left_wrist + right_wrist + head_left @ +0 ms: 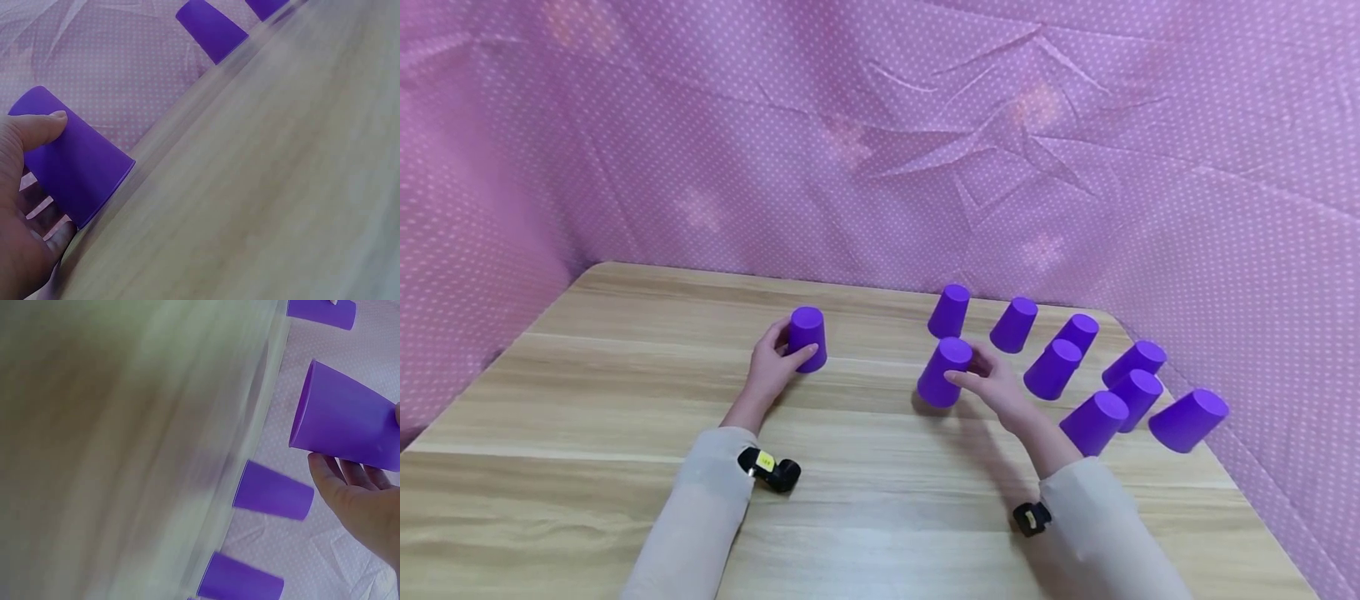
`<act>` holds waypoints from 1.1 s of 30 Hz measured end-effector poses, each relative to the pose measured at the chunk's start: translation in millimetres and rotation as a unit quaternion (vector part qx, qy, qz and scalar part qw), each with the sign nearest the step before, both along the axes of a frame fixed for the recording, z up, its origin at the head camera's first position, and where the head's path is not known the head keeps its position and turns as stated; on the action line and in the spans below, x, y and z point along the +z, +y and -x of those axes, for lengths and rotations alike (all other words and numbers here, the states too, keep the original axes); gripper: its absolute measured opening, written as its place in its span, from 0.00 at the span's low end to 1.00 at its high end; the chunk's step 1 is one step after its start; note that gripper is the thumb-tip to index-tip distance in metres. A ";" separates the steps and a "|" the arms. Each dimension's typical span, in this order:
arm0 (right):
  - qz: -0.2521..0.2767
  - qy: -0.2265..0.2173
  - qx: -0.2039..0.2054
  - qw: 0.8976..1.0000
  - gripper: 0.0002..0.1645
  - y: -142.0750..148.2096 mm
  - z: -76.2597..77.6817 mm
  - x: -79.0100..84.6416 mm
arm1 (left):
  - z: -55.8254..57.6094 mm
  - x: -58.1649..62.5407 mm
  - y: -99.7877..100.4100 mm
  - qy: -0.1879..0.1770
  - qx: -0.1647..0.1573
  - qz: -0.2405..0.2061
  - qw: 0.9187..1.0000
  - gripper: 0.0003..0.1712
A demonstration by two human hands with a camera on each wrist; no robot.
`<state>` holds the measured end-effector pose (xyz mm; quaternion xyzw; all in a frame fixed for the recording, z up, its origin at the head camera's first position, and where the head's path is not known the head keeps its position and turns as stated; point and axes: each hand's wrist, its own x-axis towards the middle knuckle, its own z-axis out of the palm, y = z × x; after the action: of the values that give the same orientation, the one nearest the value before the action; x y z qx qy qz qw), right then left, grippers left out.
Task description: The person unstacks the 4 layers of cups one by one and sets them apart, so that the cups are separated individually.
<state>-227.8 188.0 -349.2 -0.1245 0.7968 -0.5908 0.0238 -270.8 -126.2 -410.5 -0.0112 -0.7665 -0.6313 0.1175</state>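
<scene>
My left hand [769, 367] grips an upside-down purple cup [806, 329] left of the table's middle, with the thumb across its near side. In the left wrist view that cup [78, 159] has its rim at the wood surface. A second upside-down purple cup [942, 379] is held by my right hand [1002, 392], thumb on the near side and fingers behind. A shadow lies under it, and the right wrist view shows this cup [350, 419] raised off the table, slightly tilted. Its closed end is partly cut off by that frame's edge.
Several more purple cups stand upside down on the right of the wooden table [850, 500], among them one at the back [950, 312], one behind my right forearm [1096, 423] and one farthest right [1189, 421]. Pink dotted cloth [775, 167] hangs around the table's back and sides.
</scene>
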 end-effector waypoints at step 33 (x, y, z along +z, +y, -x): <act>-0.043 -0.059 0.009 0.997 0.34 76.7 -27.8 -9.3 | -1.4 3.5 -0.4 -0.005 -0.003 -0.003 1.000 0.37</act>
<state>-200.0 264.7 -358.5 -0.0949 0.8175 -0.5621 0.0813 -269.4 -126.6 -407.0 -0.0094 -0.7654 -0.6337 0.1117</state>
